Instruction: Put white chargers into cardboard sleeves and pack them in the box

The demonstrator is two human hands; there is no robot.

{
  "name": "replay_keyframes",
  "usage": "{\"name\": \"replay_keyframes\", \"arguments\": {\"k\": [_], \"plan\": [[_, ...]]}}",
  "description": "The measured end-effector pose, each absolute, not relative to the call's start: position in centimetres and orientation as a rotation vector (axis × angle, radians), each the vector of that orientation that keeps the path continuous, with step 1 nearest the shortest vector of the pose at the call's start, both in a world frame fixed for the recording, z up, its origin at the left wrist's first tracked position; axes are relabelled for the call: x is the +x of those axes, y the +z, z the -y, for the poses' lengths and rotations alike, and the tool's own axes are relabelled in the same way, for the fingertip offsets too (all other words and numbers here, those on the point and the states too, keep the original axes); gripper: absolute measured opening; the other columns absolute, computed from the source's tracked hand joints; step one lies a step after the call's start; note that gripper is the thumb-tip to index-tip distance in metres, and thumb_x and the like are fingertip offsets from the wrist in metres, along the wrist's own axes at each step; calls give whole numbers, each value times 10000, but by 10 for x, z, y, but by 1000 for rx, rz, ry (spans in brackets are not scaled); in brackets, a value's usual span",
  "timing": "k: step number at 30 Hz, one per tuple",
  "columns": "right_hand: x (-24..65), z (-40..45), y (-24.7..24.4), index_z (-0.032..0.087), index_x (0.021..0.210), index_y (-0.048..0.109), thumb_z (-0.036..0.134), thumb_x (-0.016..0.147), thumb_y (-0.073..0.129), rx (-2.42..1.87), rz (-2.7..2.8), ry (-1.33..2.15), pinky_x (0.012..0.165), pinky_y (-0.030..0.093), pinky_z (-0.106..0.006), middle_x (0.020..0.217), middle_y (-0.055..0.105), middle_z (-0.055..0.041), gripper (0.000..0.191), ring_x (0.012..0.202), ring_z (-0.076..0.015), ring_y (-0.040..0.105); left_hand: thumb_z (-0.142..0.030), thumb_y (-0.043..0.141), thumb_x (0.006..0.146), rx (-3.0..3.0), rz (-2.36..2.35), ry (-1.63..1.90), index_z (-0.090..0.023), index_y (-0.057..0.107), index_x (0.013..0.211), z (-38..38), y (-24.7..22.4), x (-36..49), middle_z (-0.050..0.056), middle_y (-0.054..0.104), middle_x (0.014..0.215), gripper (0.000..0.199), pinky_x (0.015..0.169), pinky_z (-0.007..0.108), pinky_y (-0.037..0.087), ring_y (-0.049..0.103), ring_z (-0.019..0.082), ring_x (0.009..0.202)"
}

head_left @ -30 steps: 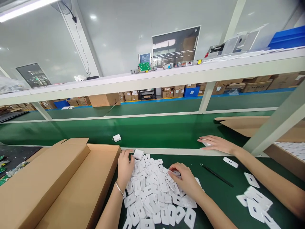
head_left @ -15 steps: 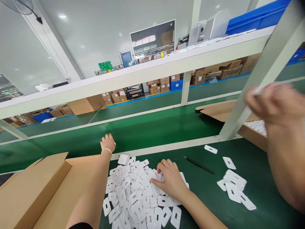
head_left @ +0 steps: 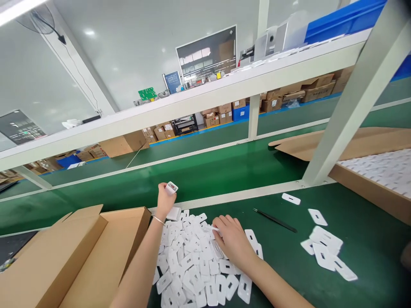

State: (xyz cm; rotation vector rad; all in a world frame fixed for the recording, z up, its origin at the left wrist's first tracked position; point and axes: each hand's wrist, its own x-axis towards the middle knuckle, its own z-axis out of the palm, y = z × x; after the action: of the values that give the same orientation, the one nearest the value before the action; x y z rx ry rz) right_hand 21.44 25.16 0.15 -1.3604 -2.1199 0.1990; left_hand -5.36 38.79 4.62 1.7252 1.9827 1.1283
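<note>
Two hands work beside an open brown cardboard box (head_left: 73, 256). Left hand (head_left: 165, 200) pinches a small white charger block (head_left: 171, 187) aloft near the green conveyor belt (head_left: 205, 175); a loose pinch could drop it. Right hand (head_left: 233, 241), fingers curled, presses the heap of white plastic cards (head_left: 192, 261), which could scatter.

The left hand (head_left: 165, 200) holds a small white charger (head_left: 171, 187) up over the far edge of the green tabletop (head_left: 289, 252). The right hand (head_left: 231, 240) rests on the pile of white plastic plates (head_left: 192, 261), beside an open cardboard box (head_left: 80, 256) at left.
</note>
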Motion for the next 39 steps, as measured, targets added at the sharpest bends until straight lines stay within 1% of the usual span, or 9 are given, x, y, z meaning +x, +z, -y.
{"name": "replay_keyframes", "arguments": {"k": [4,7,14,21,26,29,31,35,39], "plan": [[216,-251,4,223,1034,510,204,1057,344,-1293,2040,288,589,414,-302,760,638,-11,169,649,-199,596,-149,615,873,1702,-1737,1388,-251,363,1317,-315,48,-22,38,572,1098,521,855,313,544,657,148,921],[217,-247,8,209,1115,485,277,1081,316,-1287,1927,342,522,411,-293,719,641,-4,186,573,-191,597,-181,640,881,1724,-1478,1488,-275,441,1290,-257,54,-3,55,550,1143,464,932,347,510,622,184,1017],[215,-239,19,198,1141,549,261,1084,333,-1196,1990,184,726,553,-358,1017,704,-101,232,880,-231,692,-212,648,931,1760,-1252,1629,-285,474,1142,-203,51,17,57,525,1148,283,981,393,458,560,219,1108],[211,-236,21,191,1256,606,241,1087,342,-1184,2215,153,788,597,-413,1054,713,-102,317,940,-251,693,-133,652,883,1807,-1275,1691,-272,473,1142,-207,17,7,53,531,1109,345,940,389,465,567,222,1065],[204,-234,15,210,1435,516,232,1068,434,-1054,2314,70,953,586,-514,1149,727,-105,376,1013,-272,699,-107,648,868,1728,-1300,1697,-263,463,1146,-210,13,7,57,530,1119,369,972,397,463,564,222,1088],[204,-232,15,234,1439,515,223,1060,477,-964,2259,50,1033,552,-538,1144,731,-90,382,1038,-261,702,-109,661,859,1717,-1290,1719,-259,460,1143,-210,15,7,59,537,1121,379,967,396,469,572,222,1087],[204,-230,18,250,1412,542,216,1047,513,-956,2178,62,1003,568,-506,1152,720,-92,368,1059,-261,695,-111,666,855,1722,-1306,1709,-256,456,1148,-209,15,8,62,543,1124,388,960,400,478,581,226,1086],[202,-220,27,279,1379,597,173,1001,590,-967,2001,98,790,599,-384,1134,621,-105,392,1004,-242,668,-106,642,851,1802,-1380,1490,-251,461,1137,-205,16,11,63,559,1115,368,896,395,509,604,233,1042],[197,-211,29,309,1443,562,157,981,617,-890,1947,189,780,584,-384,1067,580,-80,489,938,-226,648,-91,598,846,1917,-1343,1301,-242,458,1116,-200,17,18,71,576,1088,339,839,399,527,615,242,989]]}}
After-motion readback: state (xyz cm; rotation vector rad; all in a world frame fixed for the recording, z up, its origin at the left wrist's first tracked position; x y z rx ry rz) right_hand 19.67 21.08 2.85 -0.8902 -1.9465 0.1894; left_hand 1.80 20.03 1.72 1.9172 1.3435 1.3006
